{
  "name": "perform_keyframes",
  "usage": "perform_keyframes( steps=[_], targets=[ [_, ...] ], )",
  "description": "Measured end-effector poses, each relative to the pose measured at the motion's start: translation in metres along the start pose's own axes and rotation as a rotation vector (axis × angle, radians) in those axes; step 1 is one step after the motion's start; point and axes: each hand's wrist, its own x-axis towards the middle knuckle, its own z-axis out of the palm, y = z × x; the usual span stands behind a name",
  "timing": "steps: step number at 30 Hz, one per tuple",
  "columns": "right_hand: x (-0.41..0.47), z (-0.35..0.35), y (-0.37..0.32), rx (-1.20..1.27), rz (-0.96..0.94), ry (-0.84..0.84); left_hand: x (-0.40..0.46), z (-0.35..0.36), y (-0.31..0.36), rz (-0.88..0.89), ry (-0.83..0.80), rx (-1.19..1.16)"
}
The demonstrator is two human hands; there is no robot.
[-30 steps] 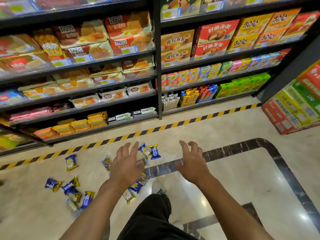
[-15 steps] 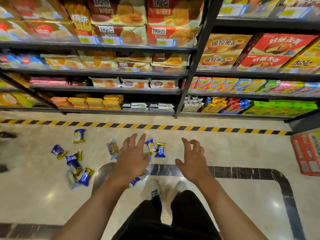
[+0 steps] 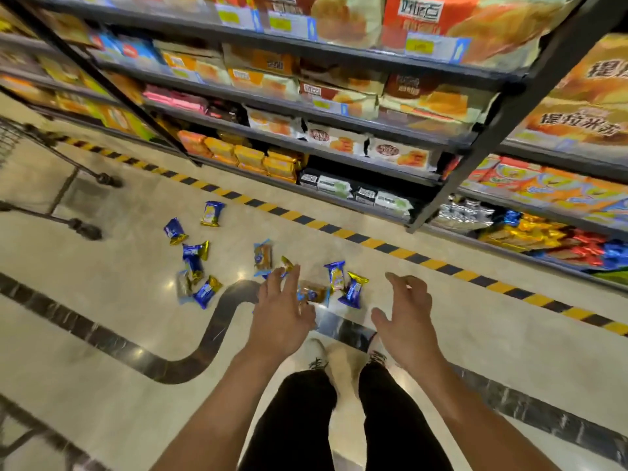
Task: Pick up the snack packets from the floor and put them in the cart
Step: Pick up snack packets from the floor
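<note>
Snack packets [image 3: 334,278] on floor [image 3: 136,321] just beyond left hand [image 3: 280,317], right hand [image 3: 406,322] beside, both spread, empty, cart [image 3: 51,185] far left of packets

- Blue and gold wrappers are being shown on the snack packets [image 3: 353,289] scattered on the floor [image 3: 102,334].
- The floor is being seen in glossy beige, crossed by a black marbled band [image 3: 210,334] near the packets.
- A yellow-and-black striped tape [image 3: 373,244] is being displayed on the floor beyond the packets.
- Black trousers [image 3: 299,419] are being worn, seen below the packets.
- Orange packs [image 3: 249,157] are being shown on the dark grey shelf [image 3: 339,153] beyond the tape.
</note>
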Motion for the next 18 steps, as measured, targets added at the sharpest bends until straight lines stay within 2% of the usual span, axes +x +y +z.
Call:
perform_keyframes(
  steps=[7, 13, 18],
  targets=[
    [0.060, 0.044, 0.031, -0.079, 0.019, 0.006, 0.054, 0.059, -0.003, 0.007, -0.002, 0.075],
    [0.121, 0.157, 0.094, -0.086, 0.026, 0.034, 0.137, 0.160, -0.047, 0.012, -0.041, 0.079],
    [0.185, 0.267, 0.158, -0.188, 0.088, -0.036, 0.224, 0.269, -0.097, 0.011, -0.040, 0.035]
  ],
)
